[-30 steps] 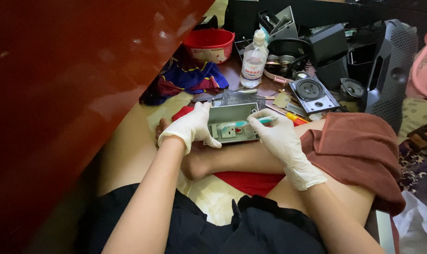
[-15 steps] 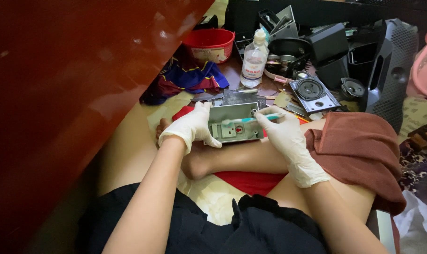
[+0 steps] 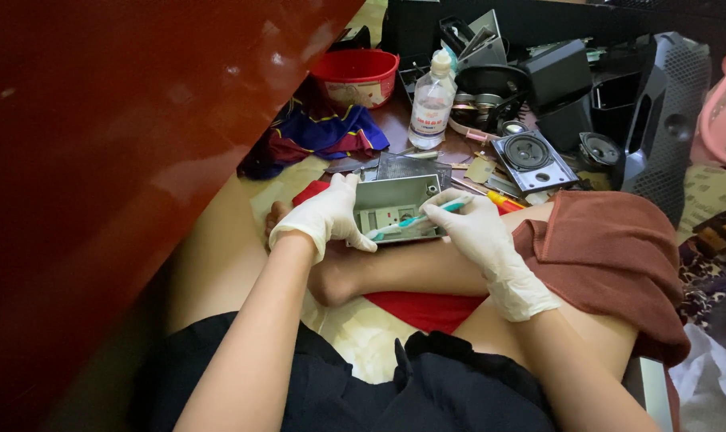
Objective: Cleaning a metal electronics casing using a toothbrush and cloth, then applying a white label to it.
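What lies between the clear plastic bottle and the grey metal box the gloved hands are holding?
In the head view, a dark flat panel lies on the floor between the clear bottle and the grey box, with small loose parts beside it.

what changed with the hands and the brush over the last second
The right hand has shifted the green toothbrush slightly along the grey box, its head staying inside; nothing was picked up or let go. The left hand still grips the box's left edge, and the clutter behind is unchanged.
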